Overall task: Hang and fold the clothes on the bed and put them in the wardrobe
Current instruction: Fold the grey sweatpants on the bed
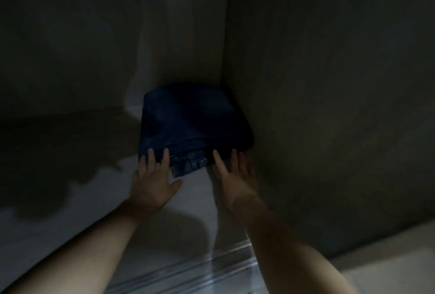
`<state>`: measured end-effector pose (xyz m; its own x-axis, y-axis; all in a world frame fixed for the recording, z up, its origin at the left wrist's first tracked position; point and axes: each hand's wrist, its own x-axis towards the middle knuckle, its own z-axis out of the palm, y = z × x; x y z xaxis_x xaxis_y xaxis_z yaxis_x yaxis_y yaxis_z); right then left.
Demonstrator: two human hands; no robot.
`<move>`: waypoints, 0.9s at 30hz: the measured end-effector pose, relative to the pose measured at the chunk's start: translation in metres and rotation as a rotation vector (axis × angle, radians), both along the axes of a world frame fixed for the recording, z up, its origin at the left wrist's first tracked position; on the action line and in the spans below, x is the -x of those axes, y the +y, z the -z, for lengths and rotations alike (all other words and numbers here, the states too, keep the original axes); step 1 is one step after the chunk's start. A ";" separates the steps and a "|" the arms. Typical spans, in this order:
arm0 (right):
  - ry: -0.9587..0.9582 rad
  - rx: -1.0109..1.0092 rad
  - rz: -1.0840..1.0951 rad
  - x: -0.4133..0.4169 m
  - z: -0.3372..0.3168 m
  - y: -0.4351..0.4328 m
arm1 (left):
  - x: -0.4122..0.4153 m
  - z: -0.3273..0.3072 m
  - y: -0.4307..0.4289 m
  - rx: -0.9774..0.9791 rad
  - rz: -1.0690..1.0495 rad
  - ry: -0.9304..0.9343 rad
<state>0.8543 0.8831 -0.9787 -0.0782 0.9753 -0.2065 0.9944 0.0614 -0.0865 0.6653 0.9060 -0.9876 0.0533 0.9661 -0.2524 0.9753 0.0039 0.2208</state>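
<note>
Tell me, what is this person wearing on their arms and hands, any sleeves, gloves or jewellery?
Nothing worn shows. The left hand and right hand have no gloves; the left forearm and right forearm are bare, no sleeve in view. No ring, watch or bracelet can be made out in the dim light.

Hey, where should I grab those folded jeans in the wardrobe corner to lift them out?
Probably the near edge of the folded jeans, from the open front, left hand and right hand under its ends: the side wall and back panel shut off right and rear.
</note>
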 end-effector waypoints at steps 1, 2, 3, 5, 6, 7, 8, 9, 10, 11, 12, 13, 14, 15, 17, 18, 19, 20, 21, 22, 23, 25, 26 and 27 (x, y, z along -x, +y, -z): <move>-0.033 -0.012 -0.017 -0.004 -0.012 -0.006 | -0.001 -0.007 -0.013 0.008 0.015 0.008; -0.071 -0.025 -0.040 -0.006 -0.024 -0.009 | -0.001 -0.013 -0.021 0.008 0.040 0.029; -0.117 -0.038 -0.063 -0.007 -0.035 -0.011 | -0.002 -0.021 -0.026 -0.003 0.074 0.058; -0.198 -0.071 -0.098 -0.007 -0.058 -0.017 | -0.005 -0.040 -0.032 -0.054 0.149 0.102; -0.226 -0.092 -0.114 -0.007 -0.069 -0.021 | -0.009 -0.051 -0.034 -0.087 0.169 0.101; -0.252 -0.103 -0.135 -0.005 -0.078 -0.028 | -0.012 -0.060 -0.038 -0.117 0.167 0.082; -0.269 -0.101 -0.148 -0.004 -0.085 -0.037 | -0.014 -0.068 -0.043 -0.148 0.151 0.056; -0.272 -0.092 -0.154 -0.002 -0.088 -0.046 | -0.017 -0.073 -0.048 -0.181 0.126 0.022; -0.265 -0.070 -0.160 -0.001 -0.090 -0.057 | -0.018 -0.077 -0.056 -0.207 0.102 -0.016; -0.237 -0.045 -0.167 0.000 -0.095 -0.070 | -0.019 -0.080 -0.068 -0.217 0.086 -0.072; -0.200 -0.033 -0.182 0.000 -0.100 -0.084 | -0.020 -0.084 -0.081 -0.228 0.076 -0.144; -0.172 -0.052 -0.214 -0.001 -0.107 -0.099 | -0.021 -0.091 -0.094 -0.244 0.070 -0.214; -0.149 -0.109 -0.256 -0.003 -0.118 -0.116 | -0.021 -0.102 -0.108 -0.253 0.068 -0.264; -0.103 -0.189 -0.283 -0.007 -0.136 -0.135 | -0.022 -0.118 -0.123 -0.249 0.064 -0.281; -0.067 -0.329 -0.298 -0.022 -0.183 -0.166 | -0.026 -0.163 -0.150 -0.250 0.053 -0.250; -0.078 -0.345 -0.300 -0.030 -0.209 -0.180 | -0.029 -0.190 -0.162 -0.260 0.081 -0.236; -0.098 -0.332 -0.305 -0.039 -0.233 -0.194 | -0.033 -0.219 -0.174 -0.265 0.140 -0.238; -0.116 -0.317 -0.301 -0.048 -0.259 -0.207 | -0.038 -0.247 -0.182 -0.283 0.220 -0.247; -0.123 -0.299 -0.297 -0.058 -0.287 -0.220 | -0.043 -0.274 -0.190 -0.289 0.304 -0.250; -0.126 -0.287 -0.275 -0.067 -0.311 -0.234 | -0.049 -0.300 -0.198 -0.293 0.381 -0.253; -0.139 -0.288 -0.245 -0.076 -0.337 -0.249 | -0.054 -0.327 -0.207 -0.276 0.452 -0.252; -0.156 -0.281 -0.150 -0.095 -0.398 -0.282 | -0.068 -0.383 -0.224 -0.263 0.545 -0.248; -0.147 -0.284 -0.101 -0.104 -0.426 -0.298 | -0.077 -0.408 -0.232 -0.256 0.581 -0.246; -0.147 -0.293 -0.044 -0.118 -0.453 -0.316 | -0.089 -0.435 -0.240 -0.226 0.634 -0.254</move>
<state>0.9721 0.5672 -0.5257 -0.1113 0.9913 0.0697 0.9907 0.1052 0.0857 0.7545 0.6660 -0.5530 0.6517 0.7571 0.0446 0.6934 -0.6186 0.3695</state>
